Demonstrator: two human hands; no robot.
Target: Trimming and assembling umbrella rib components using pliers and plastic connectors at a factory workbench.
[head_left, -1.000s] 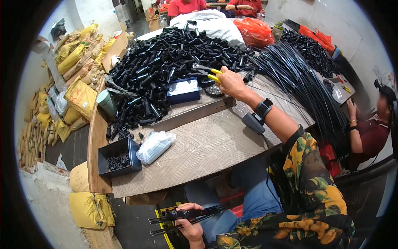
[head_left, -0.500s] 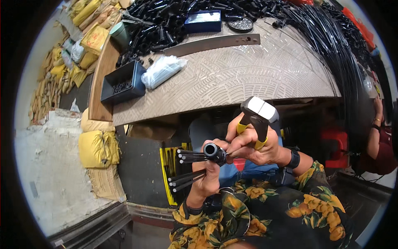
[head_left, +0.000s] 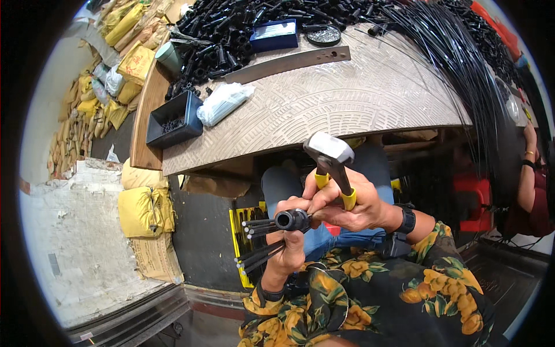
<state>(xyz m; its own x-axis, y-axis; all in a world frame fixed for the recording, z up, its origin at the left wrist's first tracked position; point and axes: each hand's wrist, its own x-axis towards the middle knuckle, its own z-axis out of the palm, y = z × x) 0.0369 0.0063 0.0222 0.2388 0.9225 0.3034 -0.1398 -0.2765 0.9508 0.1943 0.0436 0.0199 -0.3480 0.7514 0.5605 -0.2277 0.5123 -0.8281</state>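
Note:
My left hand is closed around a black tubular hub, its round open end tipped up and to the left. Several thin black rods with pale ends fan out leftward from it, past my fingers. In my right hand is a pair of pincers, with yellow grips and a broad pale metal head pointing up and away from me. The fingertips of that hand meet at the hub's right side; whatever they pinch there is too small to make out. Both hands are over my lap, in front of the table edge.
The patterned table carries a dark bin of small parts, a clear plastic packet, a metal strip, a blue box, heaped black parts and long black rods. Sacks lie left; another person is at right.
The pincers have swung left and tilted, still in my right hand. The hub has shifted slightly left and down in view, and the surroundings have turned a little with my head.

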